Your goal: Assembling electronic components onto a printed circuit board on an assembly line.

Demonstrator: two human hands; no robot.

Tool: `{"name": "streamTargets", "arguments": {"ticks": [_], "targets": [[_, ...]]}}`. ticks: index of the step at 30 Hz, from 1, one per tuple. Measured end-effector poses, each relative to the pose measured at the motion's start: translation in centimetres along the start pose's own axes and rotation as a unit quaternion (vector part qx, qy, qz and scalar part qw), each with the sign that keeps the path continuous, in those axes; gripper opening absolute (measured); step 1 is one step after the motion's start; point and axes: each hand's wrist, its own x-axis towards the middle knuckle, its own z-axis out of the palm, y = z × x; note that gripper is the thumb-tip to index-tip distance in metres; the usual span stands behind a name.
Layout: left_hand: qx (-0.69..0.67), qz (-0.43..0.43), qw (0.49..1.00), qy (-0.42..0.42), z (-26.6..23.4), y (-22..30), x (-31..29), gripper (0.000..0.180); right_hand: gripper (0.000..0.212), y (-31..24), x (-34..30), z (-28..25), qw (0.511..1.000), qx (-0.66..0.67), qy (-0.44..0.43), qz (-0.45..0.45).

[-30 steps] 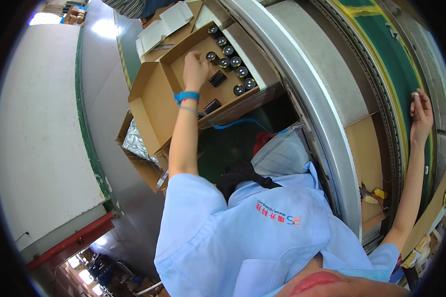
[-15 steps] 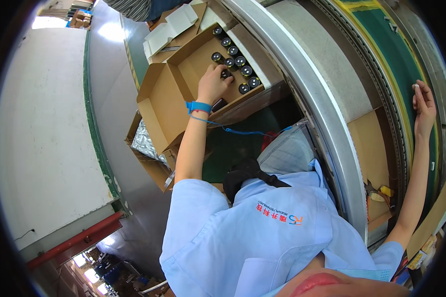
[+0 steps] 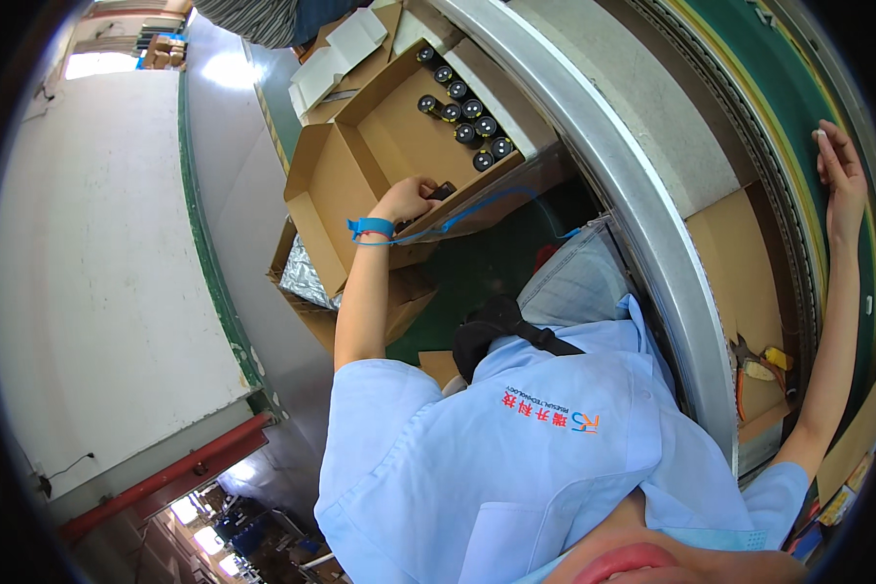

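Note:
My left hand (image 3: 408, 200) is at the near corner of an open cardboard box (image 3: 384, 117), its fingers closed on a black capacitor (image 3: 443, 191) lying on its side. The palm and fingers partly hide it. Several more black capacitors (image 3: 465, 133), each with two bright terminals on top, stand upright along the box's right side. Far to the right, my right hand (image 3: 844, 185) is over the green belt, pinching a small white piece (image 3: 820, 134) between thumb and fingertip; I cannot make out what it is.
A blue wrist strap (image 3: 370, 227) with a cord is on my left wrist. A curved metal rail (image 3: 642, 185) runs between my hands. Pliers (image 3: 745, 358) lie in a cardboard tray at right. Another box (image 3: 307, 273) with silver wrapping is below the open one.
My left hand has let go of a capacitor, now standing among the others, and has moved nearer to the one lying down. My right hand has shifted slightly farther away, still pinching the white piece.

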Motion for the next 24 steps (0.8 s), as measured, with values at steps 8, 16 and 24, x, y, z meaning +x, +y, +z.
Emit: {"name": "streamTargets", "arguments": {"ticks": [8, 16, 24], "targets": [[0.129, -0.055, 0.987, 0.077, -0.9, 5.0, -0.2, 0.047, 0.029, -0.7, -0.3, 1.6, 0.999, 0.029, 0.016, 0.011], [0.167, 0.029, 0.929, 0.329, -1.9, 5.5, 2.6, 0.037, 0.027, -1.2, -0.6, 1.5, 1.000, 0.027, 0.005, 0.012], [0.093, 0.067, 0.934, 0.338, -1.5, 8.0, 1.4, 0.037, 0.027, -1.0, -0.6, 1.5, 0.999, 0.027, 0.015, 0.012]]}}
